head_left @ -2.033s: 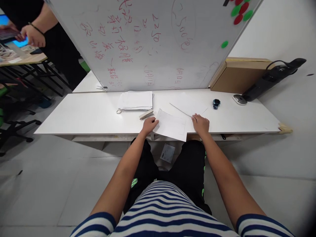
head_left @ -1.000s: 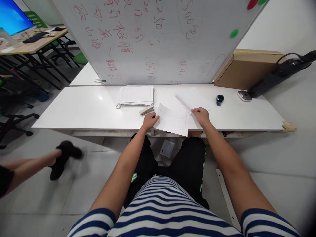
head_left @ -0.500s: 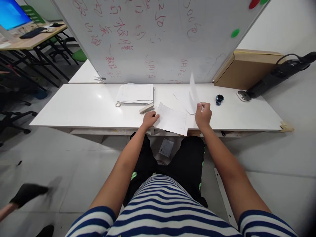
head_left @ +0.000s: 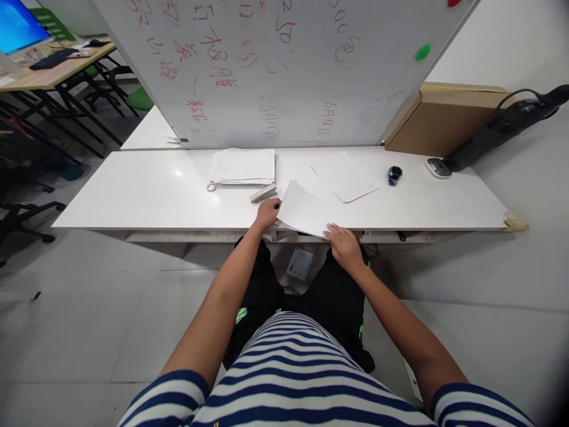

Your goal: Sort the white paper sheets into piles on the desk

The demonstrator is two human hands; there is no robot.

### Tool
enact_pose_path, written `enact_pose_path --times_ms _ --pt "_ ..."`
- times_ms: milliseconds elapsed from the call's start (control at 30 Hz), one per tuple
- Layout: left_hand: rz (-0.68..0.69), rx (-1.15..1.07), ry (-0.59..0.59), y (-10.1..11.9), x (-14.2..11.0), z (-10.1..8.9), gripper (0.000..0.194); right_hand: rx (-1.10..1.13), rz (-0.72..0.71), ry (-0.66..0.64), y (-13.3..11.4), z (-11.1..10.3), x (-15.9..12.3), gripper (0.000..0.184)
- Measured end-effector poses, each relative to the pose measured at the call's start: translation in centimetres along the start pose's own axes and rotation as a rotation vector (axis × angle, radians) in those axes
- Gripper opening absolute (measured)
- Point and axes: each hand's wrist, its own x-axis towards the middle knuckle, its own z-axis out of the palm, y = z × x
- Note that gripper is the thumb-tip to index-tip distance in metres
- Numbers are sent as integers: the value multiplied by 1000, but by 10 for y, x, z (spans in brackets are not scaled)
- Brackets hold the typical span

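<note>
White sheets of paper (head_left: 306,207) hang slightly over the front edge of the desk between my two hands. At their left edge, my left hand (head_left: 268,214) is closed, pinching them between thumb and fingers. My right hand (head_left: 347,246) grips the lower right corner, fingers on top and thumb hidden. Just beyond my left hand lies a light-coloured stapler (head_left: 263,194). Behind it sits a thick stack of paper (head_left: 242,167). More loose sheets (head_left: 351,179) lie flat to the right, apart from the held ones.
On the white desk (head_left: 133,196), a dark wristwatch (head_left: 394,174) and a grey-white mouse-like object (head_left: 438,168) lie at the right. A cardboard box (head_left: 444,121) and a black cylindrical device (head_left: 498,133) stand behind them. A whiteboard (head_left: 293,83) rises along the back.
My right hand has moved left and down from the loose sheets, bringing the sheet it had lifted onto those in my left hand. A passing person's feet have left the view.
</note>
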Motion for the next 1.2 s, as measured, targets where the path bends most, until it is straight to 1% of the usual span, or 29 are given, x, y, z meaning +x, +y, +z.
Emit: enact_pose_path --times_ms 167,400,500,600,700,967,1067,1200 --pt "-44 -26 15 0 1 1 18 7 36 23 2 3 -9 37" --pt "-68 -18 8 1 1 2 21 43 11 81 0 7 -11 37" --pt "-59 -24 37 3 0 2 31 54 14 77 0 6 -12 37" --pt "-70 -77 72 6 -2 1 44 67 20 67 1 6 -11 37" --pt "-96 -145 74 8 -3 -1 50 78 16 73 1 6 -11 37" --pt "-32 -90 5 5 -2 -1 43 133 33 77 -2 5 -5 36" --pt "-36 -80 -15 3 -2 -1 39 170 37 51 -4 3 1 36" --pt "-41 -62 -7 2 -1 -1 37 217 68 0 -11 -2 5 34"
